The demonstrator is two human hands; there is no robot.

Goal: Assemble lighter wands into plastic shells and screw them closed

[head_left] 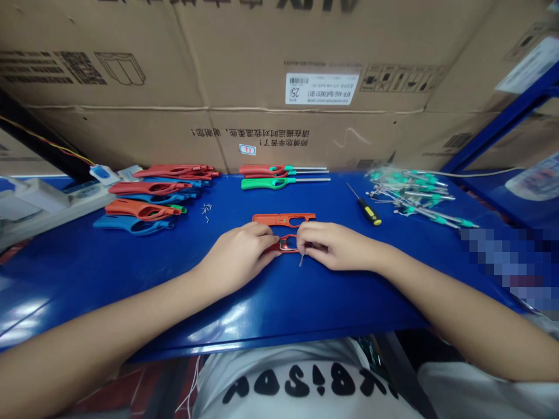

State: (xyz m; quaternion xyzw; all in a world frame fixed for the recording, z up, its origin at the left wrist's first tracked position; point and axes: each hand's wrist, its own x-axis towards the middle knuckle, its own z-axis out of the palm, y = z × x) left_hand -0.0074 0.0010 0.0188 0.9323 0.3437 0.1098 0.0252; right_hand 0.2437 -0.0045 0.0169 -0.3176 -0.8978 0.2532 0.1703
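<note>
An orange lighter shell half [288, 238] lies on the blue table between my hands, with a thin pale wire inside it. My left hand [240, 253] is closed on the left end of this shell, thumb and fingertips pinching it. At its other end my right hand [336, 244] has its fingers pinched together. A small thin rod-like piece [301, 261] pokes out below those fingertips; its kind is hard to make out. Just behind lies a second orange shell half [273, 219], inner side up, near my left knuckles.
Red, orange and blue lighter shells [144, 206] are stacked at left, beside small screws [207, 210]. Assembled lighters [271, 183] lie at the back. A screwdriver [369, 210] and a pile of metal lighter tubes with wires [419, 192] sit at right. A cardboard box [253, 75] stands behind.
</note>
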